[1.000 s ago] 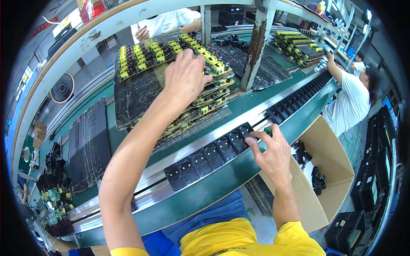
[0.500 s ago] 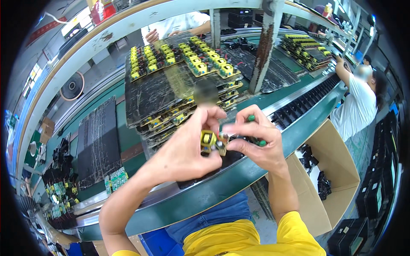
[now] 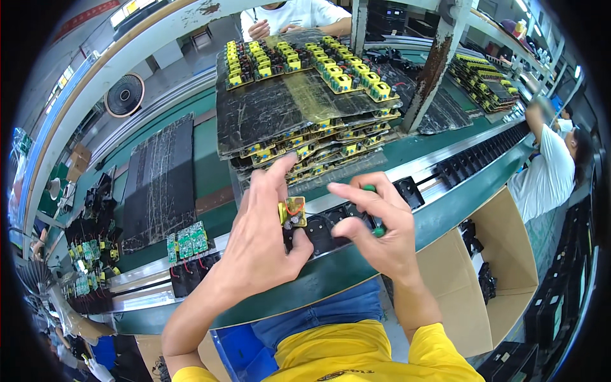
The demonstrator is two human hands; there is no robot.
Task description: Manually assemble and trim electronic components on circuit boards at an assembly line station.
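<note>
My left hand grips a small circuit board with a yellow transformer and a red wire, its thumb below the board. To its right is my right hand, its thumb and forefinger spread apart and clear of the board. A tool with two green handle ends, perhaps small pliers, is tucked in that hand; its working end is hidden. Beneath the hands, black plastic cases sit along a metal rail at the bench's near side.
Beyond my hands stand stacked black sheets loaded with yellow-topped boards. Green boards lie at left, near a bare black sheet. A rusty post rises at right. An open carton stands at lower right. Two co-workers sit farther off.
My right hand has drawn away from the board, and its thumb and forefinger have parted. The board has turned and come down slightly in my left hand. The whole view has shifted.
</note>
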